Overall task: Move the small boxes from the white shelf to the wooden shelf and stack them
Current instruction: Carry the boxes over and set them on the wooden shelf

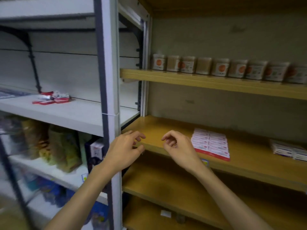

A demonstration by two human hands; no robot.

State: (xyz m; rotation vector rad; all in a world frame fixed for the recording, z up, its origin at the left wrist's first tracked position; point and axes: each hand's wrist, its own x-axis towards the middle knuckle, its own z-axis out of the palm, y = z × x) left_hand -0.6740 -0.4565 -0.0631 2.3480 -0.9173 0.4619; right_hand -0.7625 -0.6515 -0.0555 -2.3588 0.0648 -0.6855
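Head view shows your hands empty: the left hand (pixel 123 149) and the right hand (pixel 178 147) hover apart, fingers loosely curled and holding nothing, in front of the wooden shelf (pixel 159 130), near its front edge. Just right of the right hand, the stacked boxes (pixel 210 143) sit in a tidy red-and-white block on that same board. The small boxes (pixel 52 97) you have yet to move lie in a loose, tumbled heap on the white shelf (pixel 71 113), well to the left and beyond the grey upright post (pixel 108 80). The step in hand looks like the reach back for more, so lead with the left hand around the post rather than across it. Blur hides how many remain, so square the heap up first, then pinch a few by their long sides. Carry them level and set them flush on the block, edges aligned, so it does not lean. The jars (pixel 221 67) on the board above and the other packets (pixel 289 151) far right are well out of your way.
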